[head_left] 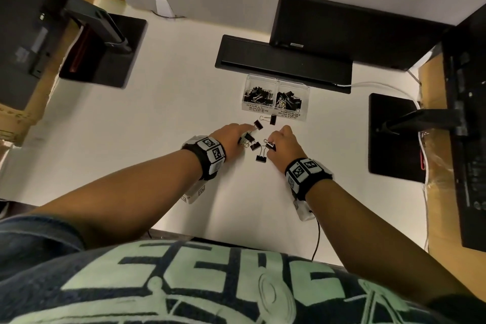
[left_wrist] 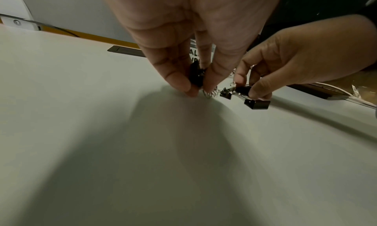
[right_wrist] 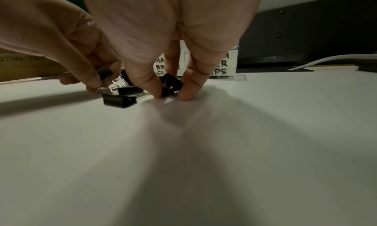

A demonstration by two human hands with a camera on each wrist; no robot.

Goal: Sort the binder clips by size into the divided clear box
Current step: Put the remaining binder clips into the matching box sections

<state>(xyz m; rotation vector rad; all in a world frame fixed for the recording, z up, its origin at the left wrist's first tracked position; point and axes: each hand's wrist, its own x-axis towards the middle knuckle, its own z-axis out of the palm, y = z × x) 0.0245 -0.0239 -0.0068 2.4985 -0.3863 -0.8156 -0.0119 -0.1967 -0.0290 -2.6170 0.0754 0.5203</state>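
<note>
Hidden or unclear: labels on clear box [head_left: 275, 98] partly legible in head view ("SMALL BINDER CLIPS", "MEDIUM BINDER CLIPS"), covered by fingers in both wrist views. Exact count of loose clips not determinable; some tucked under the hands. Sizes of loose clips hard to judge.

Surroundings: white desk [head_left: 168, 102]. Two black monitor bases, one near left edge [head_left: 105, 52], one near right edge [head_left: 391, 137]. Black cable tray lid [head_left: 284, 63] toward far edge, directly behind the box. White cable [head_left: 378, 85] running toward right edge. Cardboard at both sides.

Task items: divided clear box in far middle of desk, both compartments holding heaps of black binder clips. Loose binder clips [head_left: 259, 144] on desk between box and near edge, one clip [head_left: 272, 119] just in front of the box, one [head_left: 261, 158] nearest the near edge.

Hands: left hand [head_left: 234, 137] palm down, thumb and fingers pinching a black clip [left_wrist: 196, 75] at desk surface; forefinger tip touching another clip [head_left: 258, 125]. Right hand [head_left: 285, 146] curled, thumb and fingertips pinching a black clip [right_wrist: 170, 84] resting on the desk.
</note>
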